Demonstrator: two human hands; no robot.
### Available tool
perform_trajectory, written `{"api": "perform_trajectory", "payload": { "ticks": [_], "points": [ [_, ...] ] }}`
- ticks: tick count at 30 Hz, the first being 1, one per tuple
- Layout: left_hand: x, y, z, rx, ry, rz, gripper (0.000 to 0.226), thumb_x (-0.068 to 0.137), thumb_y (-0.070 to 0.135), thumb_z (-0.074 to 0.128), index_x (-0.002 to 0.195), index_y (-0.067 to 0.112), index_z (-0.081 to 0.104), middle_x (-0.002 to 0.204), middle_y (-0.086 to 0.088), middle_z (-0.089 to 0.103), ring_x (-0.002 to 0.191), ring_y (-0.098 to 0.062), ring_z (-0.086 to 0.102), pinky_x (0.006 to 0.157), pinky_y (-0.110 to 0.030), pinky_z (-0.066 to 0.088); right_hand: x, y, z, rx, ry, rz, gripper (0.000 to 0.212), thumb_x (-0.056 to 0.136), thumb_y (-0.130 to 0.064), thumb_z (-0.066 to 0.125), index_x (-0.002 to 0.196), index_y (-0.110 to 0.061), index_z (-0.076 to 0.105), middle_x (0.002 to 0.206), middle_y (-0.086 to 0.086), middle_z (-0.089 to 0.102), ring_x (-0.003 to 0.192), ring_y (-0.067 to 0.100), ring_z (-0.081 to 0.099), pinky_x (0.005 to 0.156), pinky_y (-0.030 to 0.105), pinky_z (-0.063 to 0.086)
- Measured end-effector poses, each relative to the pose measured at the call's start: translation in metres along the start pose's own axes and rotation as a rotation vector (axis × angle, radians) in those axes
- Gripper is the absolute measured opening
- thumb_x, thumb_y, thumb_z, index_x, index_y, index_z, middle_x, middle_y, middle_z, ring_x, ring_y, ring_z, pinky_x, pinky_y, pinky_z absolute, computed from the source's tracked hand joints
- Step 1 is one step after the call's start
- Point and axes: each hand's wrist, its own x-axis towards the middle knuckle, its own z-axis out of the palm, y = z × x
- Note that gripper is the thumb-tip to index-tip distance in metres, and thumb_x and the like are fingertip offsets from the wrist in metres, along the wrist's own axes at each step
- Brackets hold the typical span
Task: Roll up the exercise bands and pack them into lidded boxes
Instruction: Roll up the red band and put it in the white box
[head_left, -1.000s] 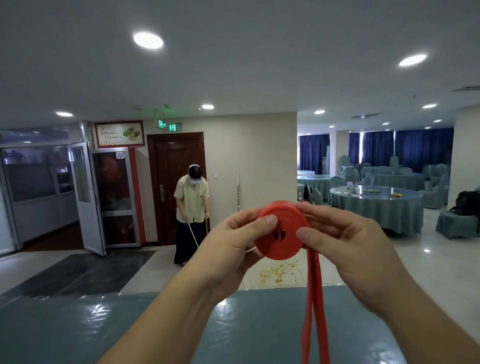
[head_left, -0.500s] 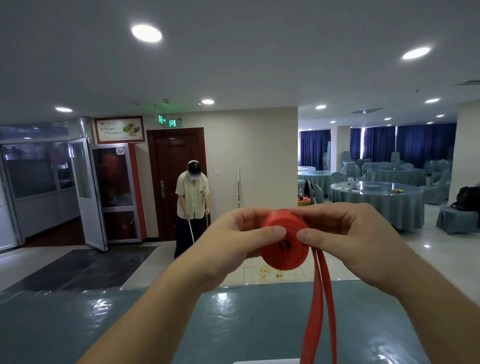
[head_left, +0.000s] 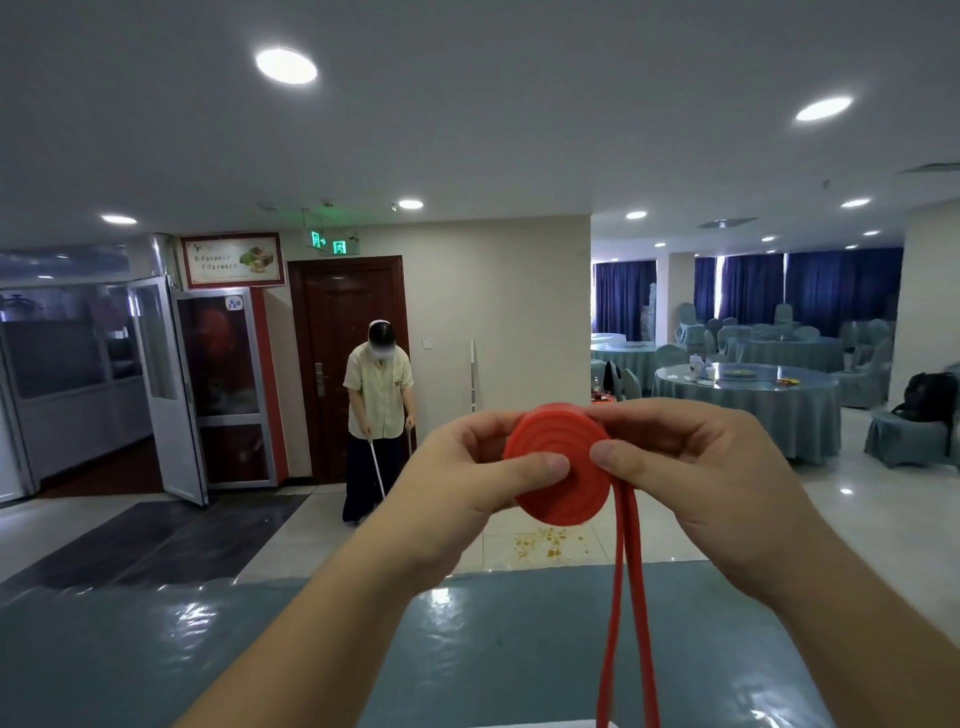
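Red rubber is what is being worked: a flat coil of red exercise band (head_left: 558, 467), wound in visible rings, is held up at chest height in the head view, above the glossy blue-grey desk (head_left: 311, 660) and clear of it. It is pinched from both sides, the left hand (head_left: 467, 488) with its thumb pressed flat on the coil's near face and its fingers curled behind the rim, the right hand (head_left: 696, 467) likewise with thumb on the face and fingers wrapped over the top edge. By this two-sided grip the turns are judged to be kept from springing loose, since such rubber would likely unwind if released. Two unrolled red strands (head_left: 626, 597) hang from the coil's right side, beneath the right hand, down past the lower edge of the picture; where they end cannot be seen. The rolling is therefore judged unfinished, with the loose length kept hanging free so that it can be fed onto the coil without twisting. No lidded box can be made out. Further back, a person in a pale shirt (head_left: 379, 400) stands bent before a dark wooden door (head_left: 353, 312), and round tables in grey-green cloths (head_left: 748, 410) are seen at the right
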Motion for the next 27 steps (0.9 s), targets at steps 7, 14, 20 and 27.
{"api": "perform_trajectory", "payload": {
  "ticks": [7,14,20,27],
  "points": [
    [-0.001,-0.01,0.003,-0.072,0.034,-0.023,0.047,0.079,0.012,0.088,0.123,0.013,0.07,0.113,-0.011,0.077,0.105,-0.028,0.075,0.087,-0.034,0.06,-0.005,0.006,-0.002,0.025,-0.018,0.046,0.042,0.072,-0.019,0.078,0.114,-0.019,0.079,0.101,-0.001,0.082,0.098,0.017,0.079,0.088,0.022,0.061],
    [0.001,-0.002,0.007,-0.142,0.021,0.008,0.047,0.08,0.014,0.086,0.124,0.007,0.071,0.113,-0.016,0.077,0.103,-0.028,0.076,0.084,-0.031,0.06,-0.004,0.008,0.01,0.152,0.119,0.005,0.036,0.072,-0.018,0.077,0.107,-0.018,0.08,0.1,0.003,0.082,0.095,0.019,0.079,0.087,0.027,0.062],
    [-0.001,-0.003,0.001,0.107,-0.006,0.025,0.054,0.074,0.025,0.085,0.125,0.018,0.069,0.11,-0.006,0.078,0.099,-0.02,0.076,0.08,-0.025,0.059,-0.01,0.003,0.003,0.027,0.029,0.031,0.033,0.073,-0.02,0.076,0.106,-0.023,0.081,0.097,-0.004,0.083,0.094,0.013,0.079,0.082,0.017,0.06],
    [0.0,-0.007,0.004,-0.152,0.024,0.015,0.047,0.082,0.015,0.085,0.125,0.006,0.068,0.114,-0.015,0.077,0.105,-0.029,0.075,0.086,-0.034,0.06,-0.014,0.012,0.007,0.227,0.156,0.059,0.03,0.072,-0.018,0.074,0.1,-0.02,0.083,0.098,0.007,0.082,0.092,0.023,0.08,0.082,0.025,0.063]
  ]
}}
